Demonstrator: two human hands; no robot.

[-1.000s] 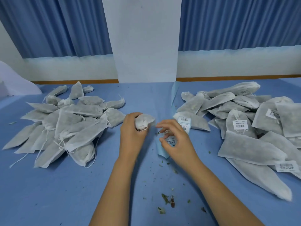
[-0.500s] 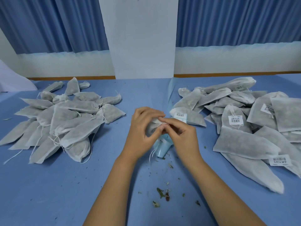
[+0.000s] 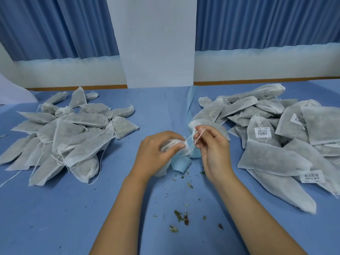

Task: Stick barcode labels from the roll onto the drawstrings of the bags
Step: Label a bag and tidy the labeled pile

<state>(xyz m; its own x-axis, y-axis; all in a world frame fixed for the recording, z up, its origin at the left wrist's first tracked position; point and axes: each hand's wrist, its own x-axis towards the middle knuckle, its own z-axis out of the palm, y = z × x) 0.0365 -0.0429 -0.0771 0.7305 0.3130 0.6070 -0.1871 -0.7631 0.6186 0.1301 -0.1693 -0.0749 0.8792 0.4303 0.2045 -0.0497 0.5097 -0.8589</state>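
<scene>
Between an unlabelled pile (image 3: 64, 129) on the left and a labelled pile (image 3: 276, 159) on the right, our left hand (image 3: 156, 151) clasps one bag (image 3: 173, 144) steady while our right hand (image 3: 214, 148) pinches its drawstring (image 3: 190, 138) taut, seemingly to present it for a label from the blue roll strip (image 3: 181, 164) beneath.

Blue curtains (image 3: 55, 28) either side of a white pillar (image 3: 158, 43), blue-covered table (image 3: 46, 218)

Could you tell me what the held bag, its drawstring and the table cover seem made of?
The bag in the left hand: likely thin non-woven fabric, matte, semi-sheer, with contents showing through. The drawstring, pinched by the right hand: thin white twine, perhaps cotton, limp. The table cover: matte blue cloth, possibly non-woven, softly creased.
</scene>
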